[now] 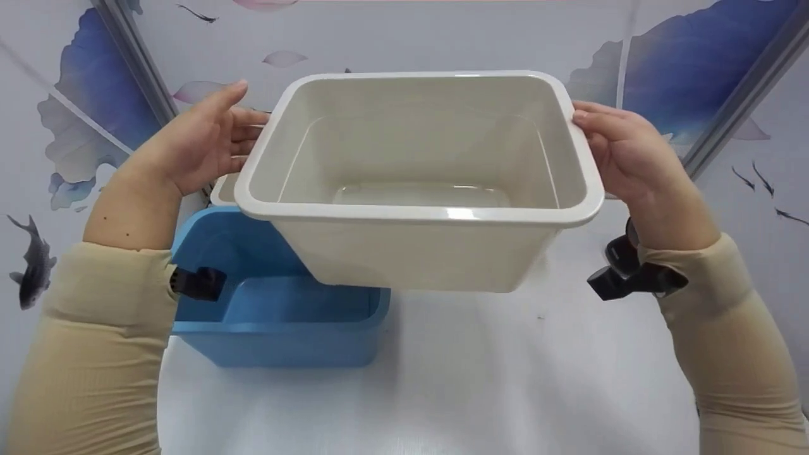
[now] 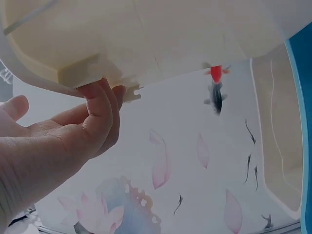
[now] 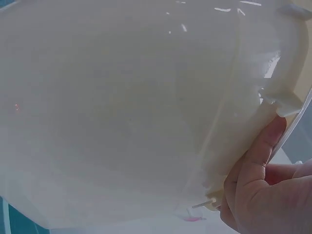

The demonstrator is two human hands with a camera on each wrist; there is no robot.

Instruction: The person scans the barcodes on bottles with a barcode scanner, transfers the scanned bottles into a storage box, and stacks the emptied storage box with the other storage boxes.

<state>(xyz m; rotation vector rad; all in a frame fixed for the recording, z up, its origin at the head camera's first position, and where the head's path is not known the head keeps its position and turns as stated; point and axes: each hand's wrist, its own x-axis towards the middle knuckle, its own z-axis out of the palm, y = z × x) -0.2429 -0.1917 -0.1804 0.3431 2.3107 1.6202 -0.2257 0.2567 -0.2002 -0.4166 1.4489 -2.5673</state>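
Observation:
A cream plastic bin (image 1: 411, 253) is held above the white table, its open top tilted toward the head camera. The left hand (image 1: 202, 139) supports its left end. In the left wrist view, bent fingers (image 2: 100, 109) hook under the bin's rim, and the thumb stands apart from it. At the opposite end, the right hand (image 1: 632, 145) grips the rim, thumb outside and fingers tucked beneath, as the right wrist view shows the fingers (image 3: 258, 156) under the edge. A blue bin (image 1: 284, 344) stands on the table, below and left of the cream one, partly hidden by it.
Another cream bin (image 1: 224, 191) shows behind the blue bin, mostly hidden; its wall (image 2: 280, 122) also appears in the left wrist view. The white table (image 1: 480, 379) has a rounded edge. Printed panels (image 1: 442, 31) with metal frame posts (image 1: 136, 57) enclose the back and sides.

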